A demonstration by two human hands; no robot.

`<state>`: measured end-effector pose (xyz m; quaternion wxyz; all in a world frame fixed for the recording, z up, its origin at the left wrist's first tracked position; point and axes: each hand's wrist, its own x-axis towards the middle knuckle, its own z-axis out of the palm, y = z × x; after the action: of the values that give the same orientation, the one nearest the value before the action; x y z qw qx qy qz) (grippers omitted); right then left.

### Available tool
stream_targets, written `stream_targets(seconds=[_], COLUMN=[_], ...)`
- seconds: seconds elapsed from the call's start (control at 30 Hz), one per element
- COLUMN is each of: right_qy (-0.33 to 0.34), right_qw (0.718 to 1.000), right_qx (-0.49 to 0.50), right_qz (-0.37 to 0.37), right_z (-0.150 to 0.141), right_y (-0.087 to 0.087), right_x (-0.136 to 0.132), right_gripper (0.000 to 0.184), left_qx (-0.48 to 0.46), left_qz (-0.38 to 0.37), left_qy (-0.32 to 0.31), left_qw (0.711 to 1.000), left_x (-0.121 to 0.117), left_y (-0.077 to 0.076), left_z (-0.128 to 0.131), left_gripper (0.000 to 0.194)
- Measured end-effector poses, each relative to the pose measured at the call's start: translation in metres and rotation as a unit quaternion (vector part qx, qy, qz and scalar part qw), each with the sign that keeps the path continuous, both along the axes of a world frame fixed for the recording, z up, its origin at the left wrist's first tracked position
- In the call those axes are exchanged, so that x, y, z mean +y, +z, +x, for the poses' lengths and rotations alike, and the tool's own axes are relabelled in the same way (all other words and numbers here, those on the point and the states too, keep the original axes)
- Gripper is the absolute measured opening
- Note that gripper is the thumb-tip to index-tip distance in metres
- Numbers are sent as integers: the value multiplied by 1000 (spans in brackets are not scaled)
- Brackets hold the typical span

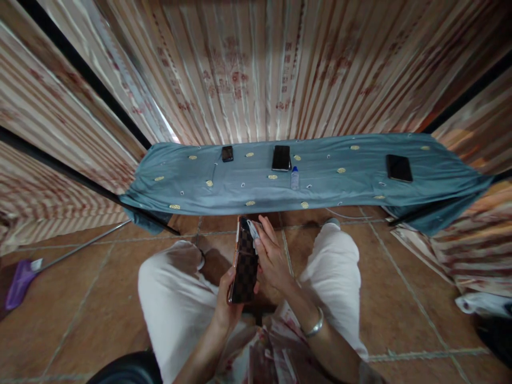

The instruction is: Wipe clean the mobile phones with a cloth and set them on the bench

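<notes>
Closely paired hands.
Left hand (229, 304) grips the flat brown checkered case (245, 269) at seven o'clock, likely for steadiness; right hand (274, 261) presses thin pale cloth (253, 229) at one.

Both hands close together, between the knees.
The left hand (232, 301) is curled with its thumb (228, 280) up; the right hand (272, 258) reaches in with fingers (267, 233) extended, its forearm (334, 341) slanting from the lower right.
</notes>
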<state>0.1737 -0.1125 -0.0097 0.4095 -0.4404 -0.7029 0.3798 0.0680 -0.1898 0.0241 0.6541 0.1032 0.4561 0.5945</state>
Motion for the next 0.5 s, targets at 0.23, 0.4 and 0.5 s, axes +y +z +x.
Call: stream_targets(seconds=[0.23, 0.4, 0.5], right_qy=[43, 60, 71], right_qw=[999, 997, 996], right_qx=[-8, -11, -16], right_qz=[28, 38, 42], right_z=[-11, -15, -15], right_y=[20, 24, 24], right_x=[3, -1, -6], right_gripper=[46, 44, 44], left_qx=[-27, -14, -9], left_qz=[-39, -29, -16], left_qy=[17, 5, 17], left_qw=[999, 999, 1000], left_x=[-5, -4, -3], left_y=[2, 2, 2], left_z=[-5, -12, -15], left_gripper=[45, 40, 39])
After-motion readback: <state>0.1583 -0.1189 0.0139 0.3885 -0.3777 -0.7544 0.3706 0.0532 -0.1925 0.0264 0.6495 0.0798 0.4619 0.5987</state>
